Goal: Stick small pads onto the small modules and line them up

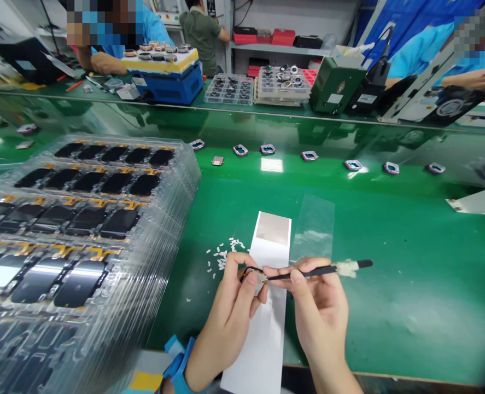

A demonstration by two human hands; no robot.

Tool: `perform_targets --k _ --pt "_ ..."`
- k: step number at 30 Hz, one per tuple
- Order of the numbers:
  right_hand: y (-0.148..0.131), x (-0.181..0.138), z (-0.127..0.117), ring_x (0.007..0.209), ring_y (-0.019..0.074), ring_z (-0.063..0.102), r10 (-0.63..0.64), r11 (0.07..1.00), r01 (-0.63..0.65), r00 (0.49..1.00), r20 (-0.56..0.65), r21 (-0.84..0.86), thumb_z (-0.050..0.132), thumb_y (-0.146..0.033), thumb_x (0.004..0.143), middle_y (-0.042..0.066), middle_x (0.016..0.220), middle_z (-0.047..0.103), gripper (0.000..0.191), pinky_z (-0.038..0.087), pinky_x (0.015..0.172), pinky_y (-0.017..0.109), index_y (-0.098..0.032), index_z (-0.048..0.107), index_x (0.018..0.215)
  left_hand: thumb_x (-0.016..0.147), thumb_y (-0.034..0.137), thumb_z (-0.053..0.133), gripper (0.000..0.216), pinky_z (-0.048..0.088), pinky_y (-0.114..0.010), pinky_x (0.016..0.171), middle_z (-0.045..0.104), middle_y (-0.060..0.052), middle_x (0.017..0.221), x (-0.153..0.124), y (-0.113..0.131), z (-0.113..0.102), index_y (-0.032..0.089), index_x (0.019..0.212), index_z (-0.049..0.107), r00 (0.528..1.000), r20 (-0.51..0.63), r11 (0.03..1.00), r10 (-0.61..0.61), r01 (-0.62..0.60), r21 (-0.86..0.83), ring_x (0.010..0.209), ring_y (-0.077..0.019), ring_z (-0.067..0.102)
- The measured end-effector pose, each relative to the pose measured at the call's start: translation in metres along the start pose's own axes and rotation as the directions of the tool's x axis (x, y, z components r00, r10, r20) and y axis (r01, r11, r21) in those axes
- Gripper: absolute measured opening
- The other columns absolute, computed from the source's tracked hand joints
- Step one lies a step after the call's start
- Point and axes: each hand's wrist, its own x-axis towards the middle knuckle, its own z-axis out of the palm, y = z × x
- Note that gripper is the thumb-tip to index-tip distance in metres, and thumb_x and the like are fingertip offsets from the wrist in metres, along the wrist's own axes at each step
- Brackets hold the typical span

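My left hand (pixel 234 312) is closed round a small watch display (pixel 257 281) with a dark rim and a pale, silvery face, partly covered by the fingers. Pinched in my right hand (pixel 318 301) are black tweezers (pixel 324 270), their rear end wrapped with whitish tape. The tweezers' tips touch the display's right side or lie just at it. Below both hands runs a long white paper strip (pixel 267 328) with a grey-beige sheet (pixel 273 227) at its far end. Small white scraps (pixel 226 257) lie scattered left of the strip.
A tall stack of clear trays (pixel 180 219) with rows of black watch displays fills the left side. Several watch cases (pixel 309 156) line the back of the green bench (pixel 410 284). A clear plastic sheet (pixel 314 227) lies beyond my right hand. Co-workers sit across the shelf.
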Motion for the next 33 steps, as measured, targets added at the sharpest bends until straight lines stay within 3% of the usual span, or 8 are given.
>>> perform_targets --k 7,13,17,24,27,30,33 --pt "-0.001 -0.001 0.003 0.081 0.0219 0.077 -0.011 1.000 0.011 1.000 0.026 0.016 0.063 -0.023 0.093 0.000 0.082 0.067 0.008 0.065 0.063 0.031 -0.028 0.057 0.095 0.104 0.044 0.045 0.020 0.031 -0.014 0.049 0.051 0.004 0.072 0.001 -0.001 0.001 0.025 0.098 0.046 1.000 -0.021 1.000 -0.002 0.002 0.015 0.058 -0.0074 0.044" --pt "-0.002 -0.004 0.006 0.082 0.0204 0.077 -0.059 0.998 0.059 0.998 -0.031 -0.005 0.064 -0.021 0.092 0.000 0.087 0.063 0.007 0.065 0.073 0.033 -0.027 0.060 0.092 0.102 0.047 0.048 0.022 0.032 -0.018 0.049 0.054 0.004 0.070 0.002 -0.004 -0.002 0.025 0.098 0.042 0.997 -0.072 0.997 -0.033 0.038 0.070 0.060 -0.0101 0.049" --pt "-0.001 -0.004 0.006 0.079 0.0207 0.077 -0.027 1.000 0.028 0.999 -0.019 0.007 0.065 -0.023 0.092 0.000 0.087 0.062 0.007 0.066 0.064 0.031 -0.027 0.060 0.093 0.100 0.046 0.053 0.025 0.032 -0.017 0.048 0.054 0.005 0.067 0.002 -0.005 -0.003 0.025 0.096 0.041 0.998 -0.061 0.998 -0.016 0.020 0.064 0.058 -0.0093 0.048" --pt "-0.001 -0.006 0.008 0.080 0.0193 0.077 -0.006 1.000 0.007 0.999 -0.032 0.025 0.065 -0.023 0.092 0.000 0.089 0.063 0.005 0.066 0.069 0.031 -0.027 0.061 0.093 0.097 0.042 0.060 0.027 0.031 -0.016 0.048 0.052 0.007 0.063 0.005 -0.004 -0.003 0.025 0.095 0.040 0.998 -0.063 0.998 -0.030 0.033 0.051 0.053 -0.0076 0.045" --pt "-0.006 -0.004 -0.001 0.083 0.0188 0.077 -0.061 0.998 0.062 0.996 -0.063 0.020 0.064 -0.021 0.093 0.000 0.087 0.067 0.006 0.065 0.076 0.032 -0.026 0.061 0.093 0.098 0.038 0.058 0.024 0.032 -0.017 0.049 0.051 0.008 0.062 0.006 -0.003 -0.004 0.025 0.095 0.038 0.998 -0.057 0.996 -0.035 0.040 0.085 0.053 -0.0079 0.045" --pt "-0.015 -0.002 -0.022 0.085 0.0189 0.076 -0.133 0.991 0.128 0.977 -0.169 -0.042 0.065 -0.020 0.092 0.001 0.088 0.071 0.007 0.064 0.074 0.029 -0.025 0.061 0.095 0.101 0.032 0.052 0.016 0.037 -0.019 0.054 0.052 0.008 0.064 0.005 -0.002 -0.005 0.026 0.099 0.037 0.998 -0.062 0.986 -0.013 0.023 0.162 0.057 -0.0096 0.050" --pt "-0.022 -0.004 -0.047 0.085 0.0180 0.076 -0.144 0.980 0.107 0.963 -0.227 -0.167 0.072 -0.019 0.087 0.002 0.090 0.071 0.013 0.064 0.077 0.028 -0.023 0.061 0.094 0.104 0.027 0.044 0.007 0.042 -0.023 0.061 0.057 0.004 0.073 0.002 -0.003 -0.004 0.026 0.104 0.037 0.999 0.025 0.941 0.038 -0.044 0.335 0.067 -0.0128 0.058"
